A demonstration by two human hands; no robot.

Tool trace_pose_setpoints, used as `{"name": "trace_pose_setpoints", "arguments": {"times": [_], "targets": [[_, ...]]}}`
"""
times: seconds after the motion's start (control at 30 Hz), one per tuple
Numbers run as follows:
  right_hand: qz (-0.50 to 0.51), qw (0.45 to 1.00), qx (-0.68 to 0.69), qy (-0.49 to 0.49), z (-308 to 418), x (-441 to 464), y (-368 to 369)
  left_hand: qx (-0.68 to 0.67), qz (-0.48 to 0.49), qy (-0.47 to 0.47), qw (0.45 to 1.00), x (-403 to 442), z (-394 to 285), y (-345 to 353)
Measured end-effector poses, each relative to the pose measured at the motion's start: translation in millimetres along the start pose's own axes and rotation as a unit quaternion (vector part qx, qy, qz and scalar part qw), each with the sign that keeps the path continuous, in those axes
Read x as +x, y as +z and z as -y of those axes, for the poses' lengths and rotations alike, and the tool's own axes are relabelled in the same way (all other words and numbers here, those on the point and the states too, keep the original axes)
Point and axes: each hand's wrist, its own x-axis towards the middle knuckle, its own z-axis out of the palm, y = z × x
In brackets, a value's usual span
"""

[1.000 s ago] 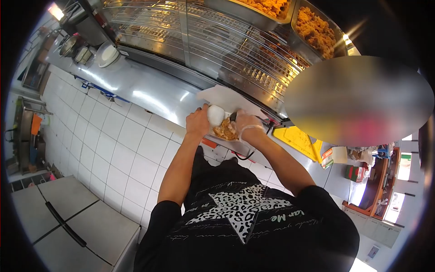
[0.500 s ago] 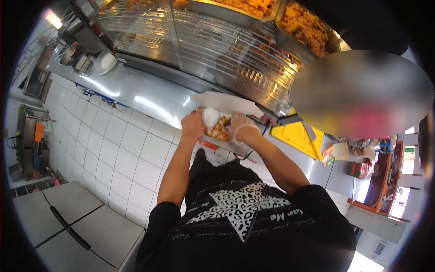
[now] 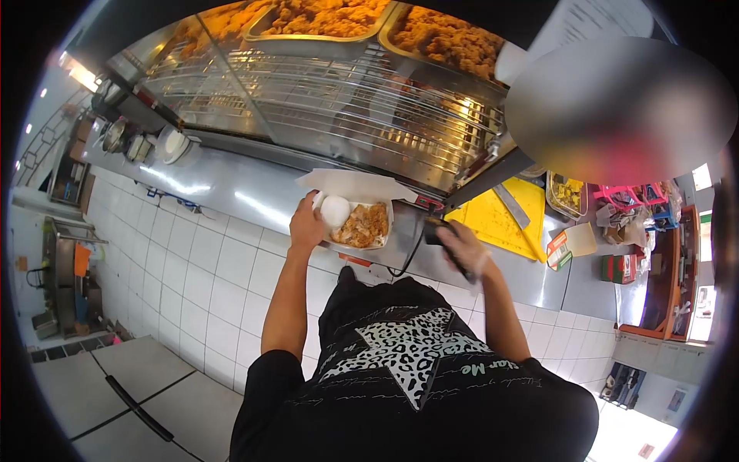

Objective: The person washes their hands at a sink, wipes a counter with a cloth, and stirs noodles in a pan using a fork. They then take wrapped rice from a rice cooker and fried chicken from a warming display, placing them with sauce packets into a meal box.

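A paper takeout box (image 3: 382, 243) sits at the counter's front edge with its lid (image 3: 358, 183) folded back. Inside are a white mound of rice (image 3: 335, 210) on the left and browned chopped fried chicken (image 3: 362, 225) on the right. My left hand (image 3: 307, 223) grips the box's left side, fingers closed on the rim. To the right of the box, my right hand (image 3: 464, 250), in a clear plastic glove and slightly blurred, is closed around a black elongated object (image 3: 440, 231); its kind cannot be made out. A black cord (image 3: 413, 254) hangs between box and hand.
Behind the counter (image 3: 223, 192) stands a glass warming case with wire racks (image 3: 339, 100) and trays of fried food (image 3: 323, 19). At right are a yellow cutting board (image 3: 493, 223) with a cleaver (image 3: 512, 206) and a box of yellow food (image 3: 566, 194). Bowls (image 3: 171, 145) stand far left.
My right hand has left the chicken in the box, moved right, and now holds the black object. My left hand stays on the box's left side. The view has shifted slightly.
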Motion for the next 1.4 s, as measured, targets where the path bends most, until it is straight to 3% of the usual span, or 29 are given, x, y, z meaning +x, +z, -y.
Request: {"name": "trace_pose_setpoints", "arguments": {"times": [0.03, 0.13, 0.2, 0.23, 0.3, 0.33, 0.4, 0.53, 0.67, 0.7, 0.8, 0.9, 0.97, 1.0, 1.03, 1.1, 1.17, 1.37, 1.4], "targets": [[-0.012, 0.996, 0.082, 0.015, -21, -9, -21, -0.051, -0.012, -0.018, 0.998, 0, -1, -1], [-0.196, 0.976, 0.096, 0.012, -58, -12, -72, -0.177, -0.032, -0.073, 0.981, 0, 0, 0], [-0.368, 0.926, -0.082, 0.009, -80, 6, -95, -0.215, -0.024, -0.108, 0.97, 0, 11, 12], [-0.391, 0.904, -0.172, -0.025, -93, 16, -106, -0.134, -0.051, -0.113, 0.983, -2, 18, 30], [-0.417, 0.833, -0.349, -0.099, -110, 38, -122, -0.023, -0.003, -0.109, 0.994, 5, 2, 26], [-0.388, 0.843, -0.367, -0.062, -104, 39, -121, 0.035, 0.019, -0.111, 0.993, 6, -5, 22], [-0.323, 0.856, -0.405, -0.001, -74, 43, -108, 0.039, 0.009, -0.138, 0.99, 13, -11, 14], [-0.347, 0.787, -0.505, -0.073, -87, 72, -104, 0.015, -0.022, -0.147, 0.989, 8, -6, 15], [-0.377, 0.756, -0.515, -0.143, -99, 82, -105, -0.12, 0.019, -0.101, 0.987, 3, 17, 5], [-0.377, 0.778, -0.488, -0.121, -104, 86, -103, -0.174, 0.008, -0.113, 0.978, -1, 17, 4], [-0.422, 0.75, -0.461, -0.218, -118, 86, -97, -0.103, 0.062, -0.151, 0.981, -7, -16, -16], [-0.528, 0.728, -0.358, -0.254, -91, 47, -69, -0.047, 0.083, -0.087, 0.992, -5, -11, -14], [-0.482, 0.734, -0.331, -0.346, -79, 27, -26, -0.038, 0.063, -0.043, 0.996, 2, 1, 0], [-0.374, 0.802, -0.293, -0.362, -54, 10, 12, -0.034, 0.061, -0.024, 0.997, -2, 7, 5], [-0.231, 0.899, -0.222, -0.297, -4, -9, 54, -0.014, 0.092, -0.011, 0.996, 1, 9, 2], [-0.087, 0.824, -0.321, -0.458, 16, 29, 112, -0.024, 0.109, 0.001, 0.994, 9, 13, 2], [0.038, 0.807, -0.435, -0.397, 38, 64, 157, -0.036, 0.124, 0.003, 0.992, 11, 11, 2], [-0.001, 0.735, -0.542, -0.407, 11, 91, 175, -0.046, 0.111, 0.057, 0.991, 13, 14, -3], [0.029, 0.737, -0.558, -0.38, 18, 93, 173, -0.044, 0.121, 0.053, 0.99, 17, 14, -3]]}}
